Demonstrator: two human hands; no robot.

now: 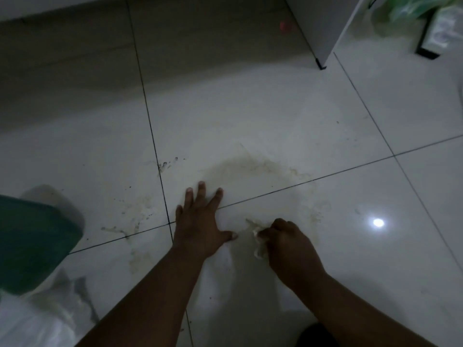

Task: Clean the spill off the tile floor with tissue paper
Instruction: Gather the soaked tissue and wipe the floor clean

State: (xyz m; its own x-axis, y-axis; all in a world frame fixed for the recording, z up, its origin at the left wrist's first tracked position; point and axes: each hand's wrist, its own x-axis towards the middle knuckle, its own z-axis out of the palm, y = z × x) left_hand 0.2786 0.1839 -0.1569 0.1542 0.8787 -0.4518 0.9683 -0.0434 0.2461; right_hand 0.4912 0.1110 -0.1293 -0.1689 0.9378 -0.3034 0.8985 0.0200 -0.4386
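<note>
A pale brownish spill [250, 169] smears the white tile floor [313, 116], with splatter marks [130, 216] trailing left across the grout lines. My left hand [200, 221] lies flat on the floor, fingers spread, just below the main stain. Right of it my right hand [288, 244] is closed on a crumpled, stained wad of tissue paper [259, 242], pressed against the tile.
A green container [32, 244] sits at the left edge above white plastic or cloth [50, 309]. A white cabinet [328, 26] stands at the top right beside a black-framed stand [426, 48] holding green plastic bags [413, 11]. A wall base runs along the top.
</note>
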